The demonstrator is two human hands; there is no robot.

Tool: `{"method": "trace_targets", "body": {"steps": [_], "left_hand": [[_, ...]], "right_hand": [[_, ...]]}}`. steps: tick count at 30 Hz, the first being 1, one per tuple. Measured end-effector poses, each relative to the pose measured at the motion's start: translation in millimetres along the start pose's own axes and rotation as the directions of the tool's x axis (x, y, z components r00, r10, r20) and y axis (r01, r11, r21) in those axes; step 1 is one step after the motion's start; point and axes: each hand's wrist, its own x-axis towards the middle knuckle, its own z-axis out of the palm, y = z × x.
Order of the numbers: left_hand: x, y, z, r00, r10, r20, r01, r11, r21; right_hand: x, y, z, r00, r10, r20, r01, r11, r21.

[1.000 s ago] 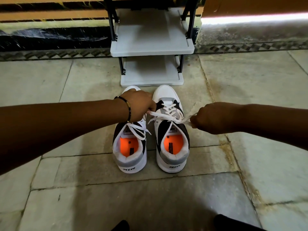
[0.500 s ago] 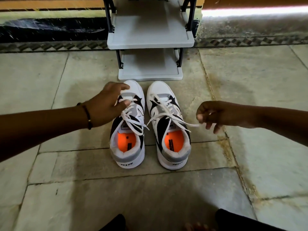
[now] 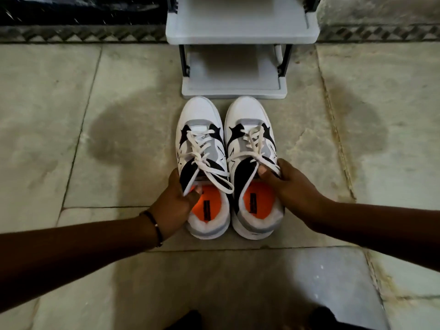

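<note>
Shelf rack (image 3: 240,32) just beyond sneakers (image 3: 200,110), stone floor (image 3: 71,115)

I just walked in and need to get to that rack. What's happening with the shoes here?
A person has hold of a pair of white, black and grey sneakers. The left hand grips the left sneaker by its outer collar, thumb inside; the right hand grips the right sneaker the same way. Both seem to rest side by side on the stone floor, toes toward the grey shoe rack, laces loose. Probably they are about to be lifted.
</note>
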Motion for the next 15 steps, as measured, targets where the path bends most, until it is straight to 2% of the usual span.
{"method": "trace_targets", "body": {"steps": [3, 5, 9, 15], "left_hand": [[-4, -2, 10, 0.996, -0.022, -0.087, 0.013, 0.995, -0.101], [-9, 0, 12, 0.995, -0.035, -0.09, 0.021, 0.988, -0.151], [-8, 8, 7, 0.991, -0.134, -0.026, 0.126, 0.974, -0.19], [-19, 41, -11, 0.967, -0.255, -0.011, 0.255, 0.967, -0.02]], "right_hand": [[-2, 3, 7, 0.992, -0.121, -0.016, 0.121, 0.992, -0.033], [-4, 4, 6, 0.992, -0.124, -0.002, 0.124, 0.992, -0.031], [-5, -4, 11, 1.0, -0.024, -0.006, 0.024, 1.0, -0.017], [-16, -48, 0, 0.984, 0.168, -0.052, -0.167, 0.986, 0.009]]}}
